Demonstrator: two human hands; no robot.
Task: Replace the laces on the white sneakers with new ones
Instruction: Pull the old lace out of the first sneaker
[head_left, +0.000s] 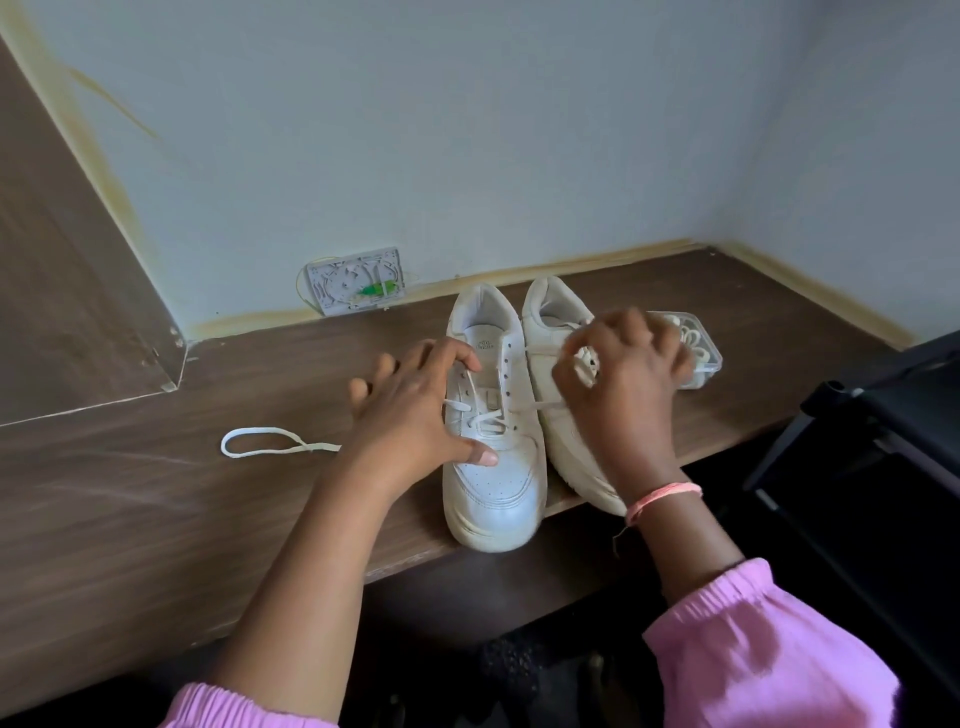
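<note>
Both hands busy at the lace of one white sneaker.

The right hand's fingers (571, 358) pinch a taut lace (535, 404); the left hand (415, 415) lies spread on the left sneaker (493, 488), thumb on its toe, gripping nothing. The second sneaker (556, 322) touches it, at the surface's (156, 493) near edge (toes overhanging). A loose lace (260, 441) lies leftward; a clear box (701, 353) sits toward the far right corner.

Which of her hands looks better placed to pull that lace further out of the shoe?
The right hand: it already pinches the lace leading from the left sneaker, while the left hand rests on that shoe, steadying it.
</note>
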